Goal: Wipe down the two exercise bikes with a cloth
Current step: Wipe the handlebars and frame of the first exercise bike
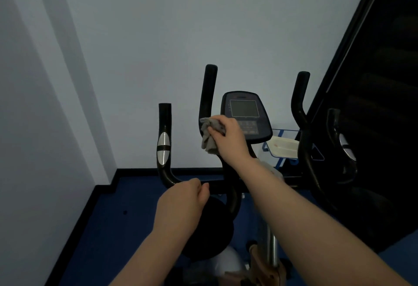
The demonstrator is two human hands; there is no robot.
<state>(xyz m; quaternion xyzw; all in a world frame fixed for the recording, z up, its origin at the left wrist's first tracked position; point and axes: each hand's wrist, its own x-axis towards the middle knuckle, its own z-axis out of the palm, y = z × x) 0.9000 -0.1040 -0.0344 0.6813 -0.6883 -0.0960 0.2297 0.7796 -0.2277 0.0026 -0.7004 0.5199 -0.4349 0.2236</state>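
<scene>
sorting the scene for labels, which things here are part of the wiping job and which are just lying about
Job:
cloth, held in the right hand
left hand, on the handlebar
console
bike

Lying about:
white tray
blue rack
dark window
</scene>
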